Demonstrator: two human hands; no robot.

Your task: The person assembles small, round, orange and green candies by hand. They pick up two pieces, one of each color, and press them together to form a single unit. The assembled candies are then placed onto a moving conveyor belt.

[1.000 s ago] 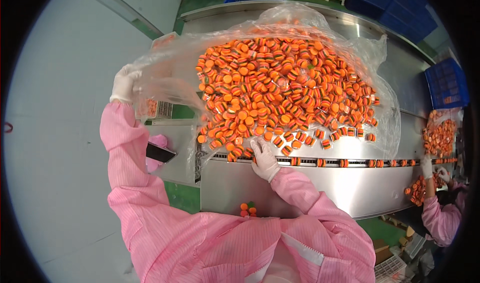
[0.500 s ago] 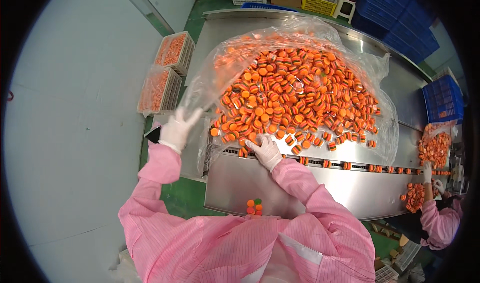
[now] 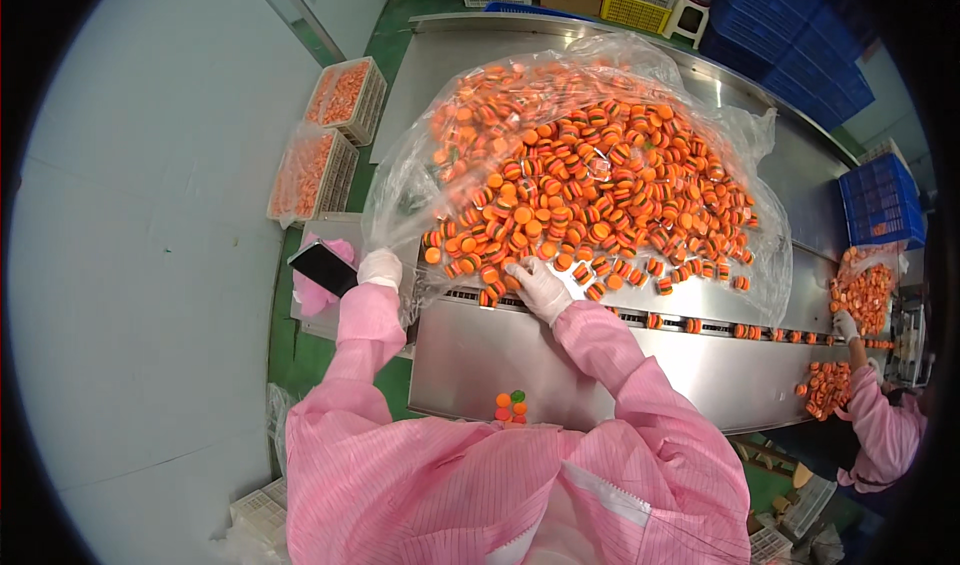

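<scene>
A large heap of small round candies [image 3: 600,180], layered in orange, red and dark green like tiny burgers, lies on the metal table, partly under a clear plastic bag [image 3: 400,200]. My left hand [image 3: 380,268], in a white glove, is closed on the gathered left edge of the bag. White-gloved too, my right hand [image 3: 543,289] rests at the heap's near edge, fingers apart and touching candies; its fingertips are partly hidden among them. Just below runs a narrow dark conveyor channel [image 3: 630,317], with single candies spaced along it toward the right.
A phone [image 3: 323,267] lies on pink cloth left of my left hand. White crates [image 3: 340,130] of candies stand farther left. Several colored discs [image 3: 510,407] sit at the table's near edge. At far right, a co-worker's gloved hand [image 3: 846,325] is beside another candy pile [image 3: 862,290].
My left hand has come down and slightly right, from spread fingers to a closed grip on the bag edge. The bag's left side has shifted lower. My right hand has barely moved.
</scene>
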